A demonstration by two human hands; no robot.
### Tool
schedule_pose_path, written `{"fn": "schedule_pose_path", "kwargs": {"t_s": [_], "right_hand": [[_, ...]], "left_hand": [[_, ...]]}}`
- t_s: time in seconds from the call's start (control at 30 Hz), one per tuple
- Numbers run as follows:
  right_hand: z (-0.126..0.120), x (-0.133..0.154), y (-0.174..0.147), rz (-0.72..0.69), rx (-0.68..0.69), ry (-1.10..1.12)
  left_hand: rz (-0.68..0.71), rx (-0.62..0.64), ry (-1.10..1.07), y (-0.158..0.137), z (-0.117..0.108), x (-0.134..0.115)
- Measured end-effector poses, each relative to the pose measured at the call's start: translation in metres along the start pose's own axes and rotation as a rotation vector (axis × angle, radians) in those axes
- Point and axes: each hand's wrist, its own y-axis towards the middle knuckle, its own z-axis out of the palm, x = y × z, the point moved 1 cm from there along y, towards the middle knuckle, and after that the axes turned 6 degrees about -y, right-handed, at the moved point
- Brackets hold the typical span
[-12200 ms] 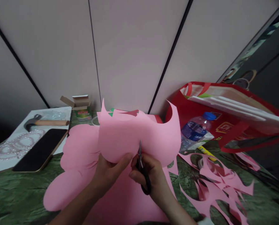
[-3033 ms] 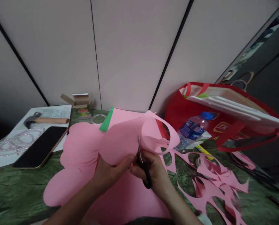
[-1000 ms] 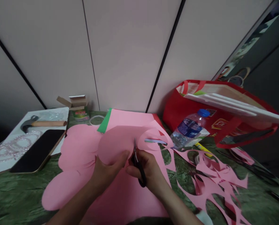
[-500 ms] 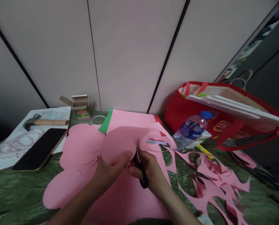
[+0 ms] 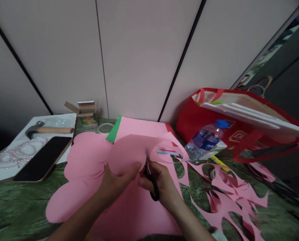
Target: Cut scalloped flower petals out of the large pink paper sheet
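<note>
My left hand pinches the lower edge of a pink paper sheet, thumb on top and the other fingers hidden underneath. In my right hand is a pair of scissors with black handles, its blades pointing away from me at the sheet. To the right of the blades, a cut strip curves round a large hole in the paper. Beneath both hands lie more pink sheets. Rounded pink paper pieces overlap on the left.
At the left are a hammer, bead strings, a phone and a small opened box. Pink scraps, a yellow glue stick, a water bottle and a red bag are at the right.
Both hands keep nearly the same place, with the scissors still at the pink sheet. The view has shifted very slightly.
</note>
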Motion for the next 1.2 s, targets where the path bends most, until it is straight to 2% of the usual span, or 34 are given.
{"fn": "schedule_pose_path", "kwargs": {"t_s": [0.27, 0.47, 0.6, 0.8, 1.2], "right_hand": [[0.000, 0.000, 0.000, 0.006, 0.001, -0.011], [-0.002, -0.002, 0.000, 0.013, -0.012, -0.046], [-0.002, -0.001, 0.000, 0.014, -0.019, -0.050], [0.000, -0.001, 0.000, 0.010, -0.015, -0.062], [0.000, 0.002, 0.002, 0.017, -0.029, -0.078]], "left_hand": [[0.001, -0.019, -0.021, 0.002, -0.001, 0.002], [0.015, 0.108, -0.021, 0.009, -0.006, 0.007], [0.023, 0.081, -0.002, 0.008, -0.007, 0.005], [0.076, 0.149, 0.053, 0.010, -0.009, 0.006], [0.093, 0.163, -0.024, 0.015, -0.013, 0.013]]}}
